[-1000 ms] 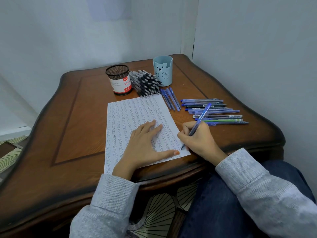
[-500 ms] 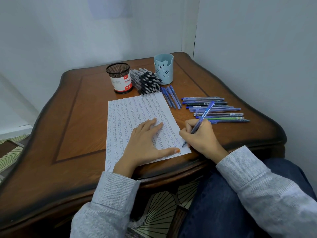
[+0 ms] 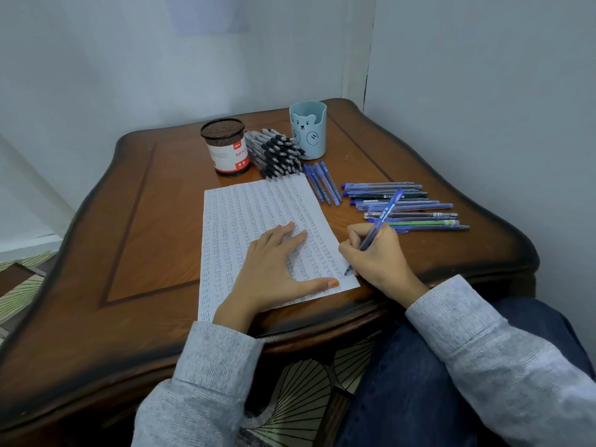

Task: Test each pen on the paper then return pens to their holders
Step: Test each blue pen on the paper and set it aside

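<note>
Left hand flat, fingers spread, pressing paper to desk. Right hand grips blue pen, tip on paper's lower right corner.

A dark wooden tabletop with a scalloped edge and an inlaid line border (darker toward the rim) stands in a corner between two pale walls. A fan-patterned floor covering shows at left and beneath it.
</note>
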